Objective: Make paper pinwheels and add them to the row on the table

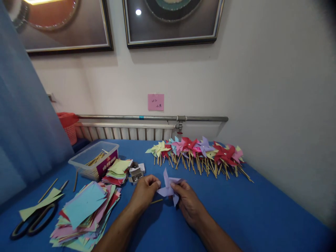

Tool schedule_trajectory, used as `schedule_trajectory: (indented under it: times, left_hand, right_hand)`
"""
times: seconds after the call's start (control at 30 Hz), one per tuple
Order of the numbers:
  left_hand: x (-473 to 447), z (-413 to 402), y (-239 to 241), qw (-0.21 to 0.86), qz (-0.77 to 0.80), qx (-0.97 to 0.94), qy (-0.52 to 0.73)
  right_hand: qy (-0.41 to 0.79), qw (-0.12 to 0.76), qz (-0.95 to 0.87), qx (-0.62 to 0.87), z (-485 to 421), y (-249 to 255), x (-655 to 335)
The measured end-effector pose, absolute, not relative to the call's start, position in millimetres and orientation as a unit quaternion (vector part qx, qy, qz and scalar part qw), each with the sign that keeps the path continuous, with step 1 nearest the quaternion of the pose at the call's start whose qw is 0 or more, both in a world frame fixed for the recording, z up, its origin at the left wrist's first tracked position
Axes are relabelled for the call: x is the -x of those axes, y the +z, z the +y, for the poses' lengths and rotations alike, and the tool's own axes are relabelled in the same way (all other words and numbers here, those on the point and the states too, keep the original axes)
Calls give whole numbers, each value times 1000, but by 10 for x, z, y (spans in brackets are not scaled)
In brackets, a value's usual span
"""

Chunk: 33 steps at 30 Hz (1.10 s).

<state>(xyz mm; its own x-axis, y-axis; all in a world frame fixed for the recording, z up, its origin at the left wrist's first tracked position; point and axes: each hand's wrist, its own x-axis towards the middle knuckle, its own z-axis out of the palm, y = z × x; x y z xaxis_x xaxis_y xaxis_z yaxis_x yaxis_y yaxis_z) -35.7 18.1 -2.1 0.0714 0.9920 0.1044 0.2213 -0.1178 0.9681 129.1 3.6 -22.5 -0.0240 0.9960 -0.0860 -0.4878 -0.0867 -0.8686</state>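
A lavender paper pinwheel [168, 185] sits between my two hands just above the blue table [262, 210]. My left hand [145, 192] pinches its left edge with closed fingers. My right hand [187, 203] grips its right side, fingers curled round the folded paper. A thin wooden stick [156, 201] lies on the table under the pinwheel, between my hands.
Several finished pinwheels on sticks [199, 154] lie in a row at the back. A pile of coloured paper squares [84, 213] and scissors [34, 220] lie at the left. A clear box of sticks [94, 161], a smaller paper stack [118, 171] and a small box of pins [136, 173] stand behind.
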Motion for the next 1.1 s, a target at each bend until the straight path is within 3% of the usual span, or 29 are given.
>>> schedule_trajectory:
  times: [0.17,0.37,0.83,0.93,1.1]
  left_hand:
    - [671,143,81,192,576,-758,237]
    - [749,90,119,170,560,-805,101]
    - [589,70,144,134,574,-798,123]
    - [505,104,89,184,579,-772,188]
    - [301,152,-128,353,526,-692,346]
  right_hand:
    - [648,589,-305,374,100,-239,-1375]
    - [635,613,-285,373,165,-249,-1501]
    - [646,614,-275,361,174,-299,-1475]
    - [646,613,-270,366,149,-270,-1446]
    - [651,592,-307,363,102,-225,-1401]
